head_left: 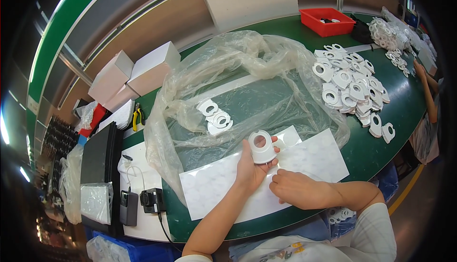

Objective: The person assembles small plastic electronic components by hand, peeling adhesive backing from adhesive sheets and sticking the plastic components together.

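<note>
My left hand (pixel 247 172) holds a white plastic part (pixel 263 155) with a round hole, its fingers and thumb around the lower edges. Just right of it, my right hand (pixel 302 189) is closed, fingertips bent inward. Whatever those fingers may pinch is hidden or too small to name. Both hands are over glossy white sheets (pixel 207 194) lying along the near side of the table. A few similar white parts (pixel 220 121) rest beyond my left hand, amid a crumpled clear plastic bag (pixel 183 95).
A large pile of white parts (pixel 354 90) lies to the right, before a red bin (pixel 320 26). White boxes (pixel 153 67), yellow-handled pliers (pixel 137 117), a black folder-like case (pixel 97 157) and a corded black device (pixel 151 201) stand left. Another person's arm (pixel 430 98) shows far right.
</note>
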The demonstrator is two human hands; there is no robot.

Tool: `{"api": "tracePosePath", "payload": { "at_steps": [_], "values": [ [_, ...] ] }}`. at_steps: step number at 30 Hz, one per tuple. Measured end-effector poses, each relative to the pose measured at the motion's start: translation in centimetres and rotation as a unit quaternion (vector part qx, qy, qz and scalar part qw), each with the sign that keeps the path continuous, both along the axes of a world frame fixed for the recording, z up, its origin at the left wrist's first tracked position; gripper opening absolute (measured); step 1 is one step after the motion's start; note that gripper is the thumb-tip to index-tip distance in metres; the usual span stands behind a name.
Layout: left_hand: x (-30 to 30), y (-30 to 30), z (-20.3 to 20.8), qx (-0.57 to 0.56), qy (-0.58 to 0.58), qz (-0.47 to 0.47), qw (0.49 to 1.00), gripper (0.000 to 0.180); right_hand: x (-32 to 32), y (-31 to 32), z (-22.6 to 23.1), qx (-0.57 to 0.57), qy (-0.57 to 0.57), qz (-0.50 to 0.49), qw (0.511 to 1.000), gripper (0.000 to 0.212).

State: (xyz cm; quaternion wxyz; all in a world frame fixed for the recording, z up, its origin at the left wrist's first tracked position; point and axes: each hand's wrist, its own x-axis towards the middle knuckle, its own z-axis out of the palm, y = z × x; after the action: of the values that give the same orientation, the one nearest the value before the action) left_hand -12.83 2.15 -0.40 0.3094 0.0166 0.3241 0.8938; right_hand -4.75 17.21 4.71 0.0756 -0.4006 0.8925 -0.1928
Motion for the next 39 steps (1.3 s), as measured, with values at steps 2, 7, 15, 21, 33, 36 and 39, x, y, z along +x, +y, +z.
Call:
{"api": "tracePosePath", "payload": {
  "at_steps": [2, 7, 15, 21, 33, 36, 39],
  "values": [
    [-0.3, 0.0, 0.2, 0.001, 0.01, -0.001, 1.0, 0.055, -0.3, 0.1, 0.1, 0.001, 0.01, 0.014, 1.0, 0.019],
    [0.0, -0.1, 0.8, -0.006, 0.014, -0.003, 1.0, 0.054, -0.5, 0.2, -0.1, -0.025, 0.014, 0.032, 0.999, 0.015],
    [-1.2, -0.1, 0.6, 0.025, 0.002, -0.007, 1.0, 0.063, -0.8, -0.8, 1.1, 0.013, 0.001, 0.001, 1.0, 0.011],
    [-1.8, 0.4, 0.5, -0.138, 0.034, 0.036, 0.989, 0.055, -1.2, -1.6, 2.1, 0.069, 0.028, 0.071, 0.995, 0.014],
    [-1.8, -0.1, 0.3, -0.068, -0.032, 0.034, 0.997, 0.066, -5.0, 0.8, 4.0, -0.402, -0.238, 0.07, 0.881, 0.015],
    [-1.3, 0.0, 0.9, -0.081, -0.052, 0.049, 0.994, 0.061, -6.7, 0.6, 1.8, -0.465, -0.109, -0.159, 0.864, 0.012],
    [-1.2, -0.6, 0.8, -0.082, -0.041, 0.031, 0.995, 0.058, -8.0, 0.2, 0.2, -0.508, -0.203, -0.231, 0.804, 0.014]
  ]
}}
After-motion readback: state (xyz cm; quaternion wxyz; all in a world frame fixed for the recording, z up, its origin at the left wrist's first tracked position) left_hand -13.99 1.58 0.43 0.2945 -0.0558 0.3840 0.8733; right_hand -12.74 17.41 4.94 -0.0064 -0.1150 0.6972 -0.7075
